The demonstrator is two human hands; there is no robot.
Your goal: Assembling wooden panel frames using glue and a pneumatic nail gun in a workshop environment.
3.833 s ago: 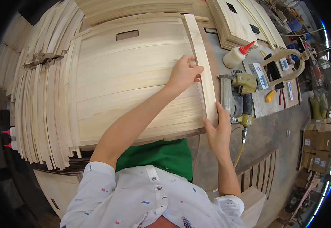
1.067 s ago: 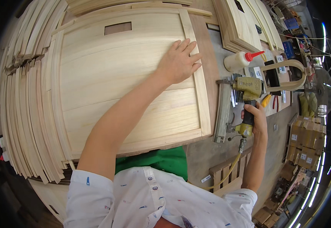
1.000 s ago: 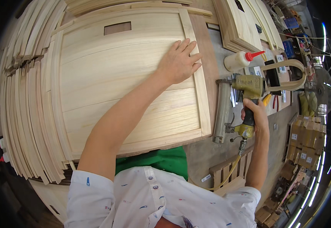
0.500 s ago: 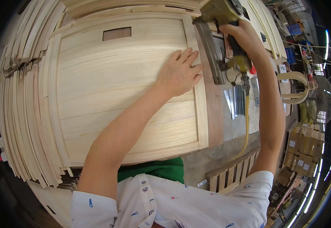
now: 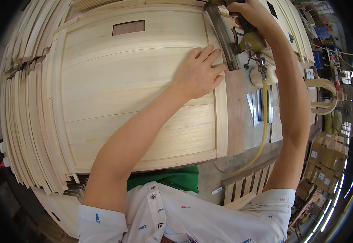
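Observation:
A pale wooden panel (image 5: 140, 85) with a framed border and a small rectangular cutout lies flat in front of me. My left hand (image 5: 198, 73) rests on its right part, palm down and fingers spread, fingertips close to the right border strip. My right hand (image 5: 251, 16) is wrapped round the handle of a pneumatic nail gun (image 5: 252, 42), held at the panel's far right corner. The gun's long magazine (image 5: 222, 36) runs alongside the right border strip. A yellow air hose (image 5: 263, 125) hangs from the gun's fitting. Its nose is partly cut off at the top edge.
Stacks of thin wooden strips (image 5: 26, 129) line the left side. Right of the panel lie metal nail strips (image 5: 260, 106) and a white bottle (image 5: 264, 75). A slatted wooden pallet (image 5: 247, 184) is at lower right, with cardboard boxes (image 5: 326, 162) farther right.
My right hand has moved the nail gun away from me toward the panel's far right corner. The white bottle shows more now. My left hand stays spread on the panel.

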